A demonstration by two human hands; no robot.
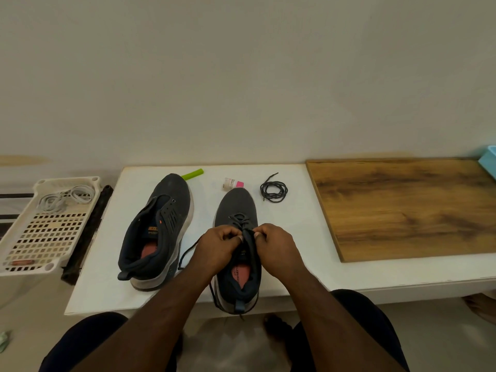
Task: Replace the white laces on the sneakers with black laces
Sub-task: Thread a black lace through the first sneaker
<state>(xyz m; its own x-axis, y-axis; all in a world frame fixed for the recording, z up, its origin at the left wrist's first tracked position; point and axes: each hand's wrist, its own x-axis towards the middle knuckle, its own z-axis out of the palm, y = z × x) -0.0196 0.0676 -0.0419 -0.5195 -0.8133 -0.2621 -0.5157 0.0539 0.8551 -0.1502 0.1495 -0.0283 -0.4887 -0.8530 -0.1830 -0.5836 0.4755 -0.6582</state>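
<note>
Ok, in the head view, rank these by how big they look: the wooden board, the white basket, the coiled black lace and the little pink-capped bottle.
1. wooden board
2. white basket
3. coiled black lace
4. pink-capped bottle

Board and basket sit at similar depth at the view's edges, so wide-angle distortion blurs their gap.

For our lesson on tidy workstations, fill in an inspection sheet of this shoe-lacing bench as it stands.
Surface: white tabletop, brown wooden board on its right part.
Job's things: right dark sneaker partly laced black; left dark sneaker unlaced; coiled black lace; white laces in a perforated plastic tray.
Clutter: green tube, pink-capped bottle.
Grippers: left hand, right hand pinch the lace.
Cables: nothing seen.
Surroundings: plain wall.
</note>
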